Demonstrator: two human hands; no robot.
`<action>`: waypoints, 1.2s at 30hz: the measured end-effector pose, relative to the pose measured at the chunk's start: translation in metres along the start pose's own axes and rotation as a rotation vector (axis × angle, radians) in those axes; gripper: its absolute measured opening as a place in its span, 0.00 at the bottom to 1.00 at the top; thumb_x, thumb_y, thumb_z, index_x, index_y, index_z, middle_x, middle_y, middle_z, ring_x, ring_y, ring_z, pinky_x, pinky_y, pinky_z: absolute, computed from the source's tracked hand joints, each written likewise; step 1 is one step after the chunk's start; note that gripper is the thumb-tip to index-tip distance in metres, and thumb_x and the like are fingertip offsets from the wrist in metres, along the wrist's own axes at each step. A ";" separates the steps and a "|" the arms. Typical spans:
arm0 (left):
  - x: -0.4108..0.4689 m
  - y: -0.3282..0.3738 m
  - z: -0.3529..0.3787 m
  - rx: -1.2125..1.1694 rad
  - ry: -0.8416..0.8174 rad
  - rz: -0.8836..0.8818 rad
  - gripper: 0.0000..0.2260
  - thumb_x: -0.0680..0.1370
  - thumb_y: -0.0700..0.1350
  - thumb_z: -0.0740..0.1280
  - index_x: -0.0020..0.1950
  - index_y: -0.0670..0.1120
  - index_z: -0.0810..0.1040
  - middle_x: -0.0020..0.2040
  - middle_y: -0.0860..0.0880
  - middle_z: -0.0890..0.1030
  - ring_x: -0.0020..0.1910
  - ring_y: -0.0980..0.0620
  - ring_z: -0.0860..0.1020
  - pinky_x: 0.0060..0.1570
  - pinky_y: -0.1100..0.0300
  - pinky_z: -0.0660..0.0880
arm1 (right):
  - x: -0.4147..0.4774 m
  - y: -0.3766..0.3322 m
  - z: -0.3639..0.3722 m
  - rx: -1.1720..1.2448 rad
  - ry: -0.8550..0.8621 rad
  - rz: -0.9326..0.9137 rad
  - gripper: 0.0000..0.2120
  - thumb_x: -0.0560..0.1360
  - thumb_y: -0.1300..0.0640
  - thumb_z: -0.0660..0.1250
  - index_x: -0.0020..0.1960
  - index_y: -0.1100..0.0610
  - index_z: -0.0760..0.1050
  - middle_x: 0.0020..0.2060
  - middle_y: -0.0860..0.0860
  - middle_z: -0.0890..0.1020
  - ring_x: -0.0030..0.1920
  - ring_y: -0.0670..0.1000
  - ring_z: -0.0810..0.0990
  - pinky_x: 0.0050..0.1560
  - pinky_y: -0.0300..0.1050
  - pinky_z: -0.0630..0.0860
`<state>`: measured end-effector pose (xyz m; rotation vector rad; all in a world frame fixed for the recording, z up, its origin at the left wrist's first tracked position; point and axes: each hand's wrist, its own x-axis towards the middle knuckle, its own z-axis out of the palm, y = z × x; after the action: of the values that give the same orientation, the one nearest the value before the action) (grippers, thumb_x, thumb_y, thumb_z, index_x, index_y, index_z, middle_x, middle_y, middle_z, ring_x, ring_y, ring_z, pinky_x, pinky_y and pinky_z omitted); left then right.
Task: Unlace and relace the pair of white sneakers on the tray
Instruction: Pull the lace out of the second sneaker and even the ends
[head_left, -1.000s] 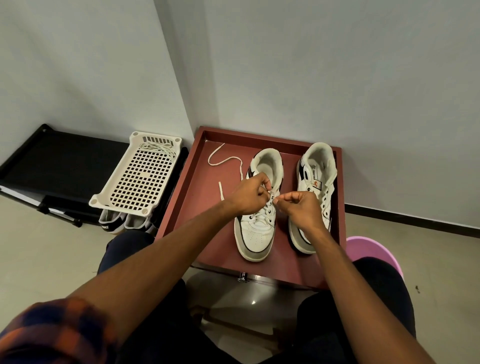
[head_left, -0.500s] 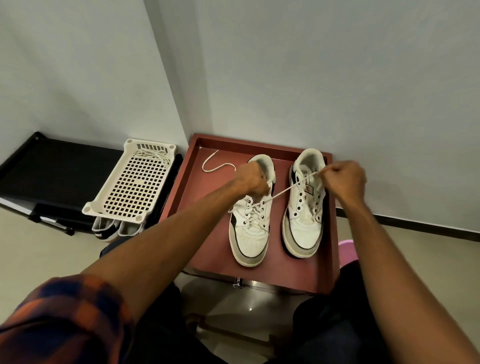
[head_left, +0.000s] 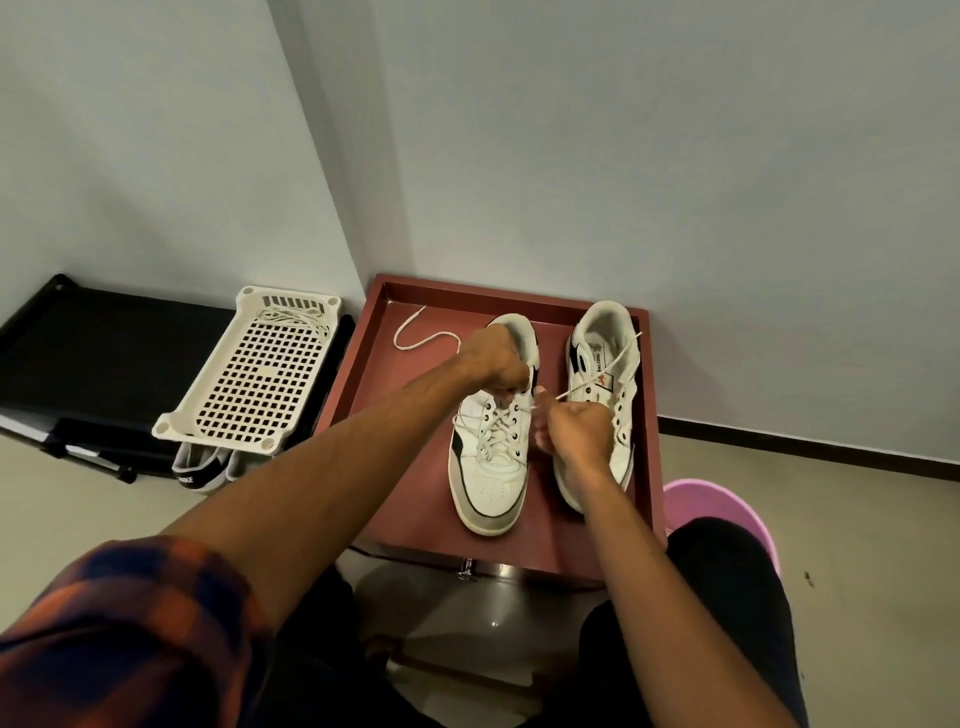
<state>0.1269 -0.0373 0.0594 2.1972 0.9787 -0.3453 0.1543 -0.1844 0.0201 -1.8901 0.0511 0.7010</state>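
Two white sneakers stand side by side on a dark red tray (head_left: 410, 415). The left sneaker (head_left: 491, 483) is partly laced. My left hand (head_left: 493, 358) grips it at the top eyelets. One end of its white lace (head_left: 602, 371) runs from the eyelets up across the right sneaker (head_left: 605, 338), whose eyelets are bare. My right hand (head_left: 576, 431) pinches this lace close to the left sneaker. The other lace end (head_left: 423, 340) lies loose on the tray behind my left hand.
A white perforated basket (head_left: 249, 379) with a loose lace in it sits on a black rack (head_left: 98, 353) at the left, with dark shoes (head_left: 200, 470) under it. A pink tub (head_left: 727, 506) stands by my right knee. Walls close in behind the tray.
My right hand, which had drawn the lace out far to the right, has come back down beside the left sneaker. The lace now trails over the right sneaker. My left hand stayed at the eyelets.
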 end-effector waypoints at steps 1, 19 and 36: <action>-0.001 -0.001 0.000 0.001 0.002 -0.001 0.06 0.70 0.43 0.73 0.42 0.41 0.87 0.33 0.47 0.85 0.37 0.54 0.85 0.51 0.54 0.82 | -0.001 0.002 0.009 0.122 -0.023 0.050 0.15 0.74 0.53 0.76 0.35 0.62 0.80 0.32 0.58 0.84 0.25 0.50 0.79 0.35 0.46 0.79; -0.002 0.000 -0.002 0.042 0.016 -0.003 0.06 0.72 0.42 0.74 0.47 0.41 0.86 0.37 0.48 0.86 0.34 0.55 0.83 0.38 0.65 0.79 | 0.097 -0.069 -0.105 -0.115 0.392 -0.168 0.17 0.72 0.46 0.78 0.39 0.60 0.80 0.38 0.55 0.85 0.39 0.55 0.84 0.49 0.51 0.83; -0.009 0.000 -0.003 0.097 0.070 0.009 0.06 0.72 0.45 0.72 0.42 0.43 0.86 0.36 0.50 0.86 0.33 0.57 0.80 0.33 0.63 0.74 | 0.017 -0.003 0.021 0.222 -0.004 0.014 0.12 0.75 0.59 0.75 0.34 0.60 0.80 0.27 0.55 0.81 0.25 0.48 0.76 0.29 0.40 0.75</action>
<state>0.1206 -0.0400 0.0654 2.3144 1.0077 -0.3200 0.1599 -0.1604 0.0090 -1.6772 0.1346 0.6799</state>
